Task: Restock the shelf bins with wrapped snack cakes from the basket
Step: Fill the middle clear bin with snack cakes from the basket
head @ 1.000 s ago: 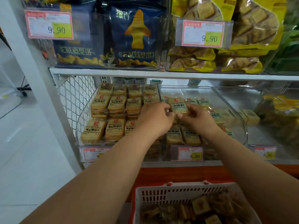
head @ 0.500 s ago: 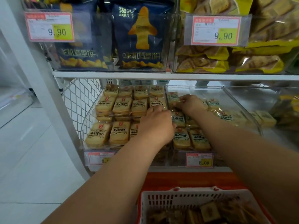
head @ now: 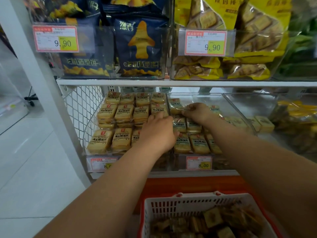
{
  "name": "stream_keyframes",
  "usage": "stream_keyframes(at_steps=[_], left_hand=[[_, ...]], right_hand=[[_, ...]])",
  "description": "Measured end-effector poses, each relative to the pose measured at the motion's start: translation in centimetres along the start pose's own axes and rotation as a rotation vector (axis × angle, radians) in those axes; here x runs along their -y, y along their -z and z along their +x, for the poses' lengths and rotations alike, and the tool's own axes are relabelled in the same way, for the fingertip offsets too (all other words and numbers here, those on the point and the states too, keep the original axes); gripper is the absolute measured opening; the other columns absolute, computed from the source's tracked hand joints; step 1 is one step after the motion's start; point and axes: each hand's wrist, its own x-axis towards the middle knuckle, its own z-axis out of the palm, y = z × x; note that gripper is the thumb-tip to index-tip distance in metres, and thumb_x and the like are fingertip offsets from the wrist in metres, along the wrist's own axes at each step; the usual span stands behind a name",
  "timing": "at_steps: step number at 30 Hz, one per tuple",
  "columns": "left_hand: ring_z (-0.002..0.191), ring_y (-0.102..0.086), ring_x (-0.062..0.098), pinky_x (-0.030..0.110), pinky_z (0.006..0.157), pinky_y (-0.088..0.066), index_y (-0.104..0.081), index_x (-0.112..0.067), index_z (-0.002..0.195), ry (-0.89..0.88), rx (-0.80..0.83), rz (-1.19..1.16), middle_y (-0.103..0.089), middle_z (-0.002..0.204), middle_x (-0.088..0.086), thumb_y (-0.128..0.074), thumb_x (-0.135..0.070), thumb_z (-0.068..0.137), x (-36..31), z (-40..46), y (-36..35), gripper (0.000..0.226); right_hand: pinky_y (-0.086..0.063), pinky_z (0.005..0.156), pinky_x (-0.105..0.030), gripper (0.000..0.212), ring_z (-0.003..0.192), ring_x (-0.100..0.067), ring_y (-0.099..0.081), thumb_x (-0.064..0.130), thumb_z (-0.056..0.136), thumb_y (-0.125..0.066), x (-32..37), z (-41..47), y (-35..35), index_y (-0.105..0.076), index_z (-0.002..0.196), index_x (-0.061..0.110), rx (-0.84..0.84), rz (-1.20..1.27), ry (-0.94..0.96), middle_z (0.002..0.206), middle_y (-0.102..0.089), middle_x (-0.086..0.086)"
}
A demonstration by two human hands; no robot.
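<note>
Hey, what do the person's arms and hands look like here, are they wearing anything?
Both forearms are bare to the edge of the picture: no sleeves, gloves, watch or bracelet show. The left hand and right hand show no rings.

Left bin (head: 89, 134) is packed wall to wall with wrapped cakes (head: 122, 139), no gap for a hand there. Middle bin (head: 228, 103) has bare room at the back right, past the right hand (head: 197, 112). The upper shelf edge (head: 171, 82) hangs low over both bins, so access is only from the front, above the basket (head: 173, 203)
</note>
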Motion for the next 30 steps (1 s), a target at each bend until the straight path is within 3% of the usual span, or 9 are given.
stream_keyframes(at_steps=[7,10,12,14,16,19,22,24,30], left_hand=[[0.124,-0.045,0.019,0.033,0.097,-0.039,-0.054,-0.024,0.134,-0.185,-0.274,-0.189,-0.051,0.132,-0.001,-0.054,-0.03,0.098,-1.9,-4.1,-1.5,0.037],[0.104,-0.055,0.014,0.026,0.08,-0.045,-0.06,-0.026,0.122,-0.263,-0.222,-0.249,-0.058,0.115,-0.005,-0.056,-0.027,0.097,-2.7,-6.3,-4.0,0.025],[0.088,-0.055,0.005,0.019,0.065,-0.045,-0.06,-0.029,0.118,-0.233,-0.148,-0.335,-0.056,0.102,-0.013,-0.055,-0.029,0.097,-3.1,-8.0,-6.7,0.022],[0.086,-0.056,0.003,0.019,0.066,-0.046,-0.06,-0.031,0.115,-0.115,-0.049,-0.443,-0.056,0.102,-0.015,-0.056,-0.03,0.097,-3.0,-10.4,-10.9,0.019],[0.092,-0.058,0.006,0.022,0.071,-0.047,-0.06,-0.033,0.11,0.035,0.094,-0.499,-0.061,0.106,-0.013,-0.056,-0.03,0.097,-2.4,-13.7,-15.9,0.014],[0.1,-0.06,0.019,0.035,0.085,-0.051,-0.062,-0.027,0.108,0.155,0.411,-0.355,-0.063,0.111,-0.002,-0.053,-0.031,0.097,-1.0,-18.2,-22.5,0.015],[0.097,-0.058,0.025,0.036,0.086,-0.049,-0.062,-0.019,0.117,0.097,0.794,-0.143,-0.062,0.116,0.007,-0.053,-0.028,0.096,0.7,-20.5,-26.2,0.024],[0.094,-0.059,0.027,0.042,0.086,-0.052,-0.061,-0.015,0.12,0.005,0.982,0.071,-0.062,0.114,0.011,-0.053,-0.022,0.096,1.5,-21.3,-27.3,0.025],[0.112,-0.057,0.03,0.033,0.076,-0.041,-0.039,-0.006,0.144,0.012,1.037,0.244,-0.053,0.133,0.017,-0.045,-0.015,0.1,2.0,-22.8,-29.8,0.045]], right_hand=[[-0.049,0.061,-0.014,0.028,0.077,-0.004,-0.062,0.018,0.093,-0.064,-2.4,-11.7,0.7,-0.062,0.121,0.017,-0.142,0.29,0.137,0.094,-0.067,0.004],[-0.053,0.067,-0.022,0.017,0.079,-0.008,-0.064,0.019,0.094,-0.062,-5.1,-17.8,-0.3,-0.062,0.109,0.027,-0.201,0.388,0.129,0.089,-0.066,0.003],[-0.051,0.063,-0.016,0.011,0.079,-0.004,-0.063,0.025,0.095,-0.062,-7.7,-21.2,-1.5,-0.061,0.103,0.034,-0.262,0.418,0.048,0.089,-0.066,0.008],[-0.046,0.061,-0.014,0.009,0.081,-0.004,-0.061,0.026,0.095,-0.062,-11.1,-23.9,-3.3,-0.063,0.103,0.029,-0.3,0.336,-0.054,0.089,-0.064,0.012],[-0.049,0.067,-0.02,0.013,0.088,-0.011,-0.062,0.022,0.095,-0.06,-14.9,-25.9,-5.4,-0.065,0.108,0.02,-0.173,0.204,-0.18,0.094,-0.065,0.006],[-0.053,0.08,-0.026,0.018,0.095,-0.02,-0.06,0.021,0.098,-0.055,-19.6,-28.5,-8.7,-0.06,0.114,0.014,0.237,0.004,-0.34,0.101,-0.063,-0.004],[-0.039,0.107,-0.036,0.039,0.122,-0.026,-0.048,0.042,0.099,-0.05,-23.0,-31.0,-11.7,-0.055,0.127,0.016,0.591,-0.379,-0.333,0.125,-0.055,-0.01],[-0.038,0.104,-0.031,0.049,0.126,-0.026,-0.047,0.044,0.097,-0.054,-24.0,-32.5,-13.4,-0.052,0.137,0.018,0.745,-0.319,-0.392,0.14,-0.05,-0.01],[-0.046,0.102,-0.039,0.039,0.117,-0.025,-0.056,0.03,0.094,-0.062,-24.3,-33.4,-14.7,-0.06,0.129,0.013,0.752,-0.181,-0.375,0.13,-0.06,-0.009]])
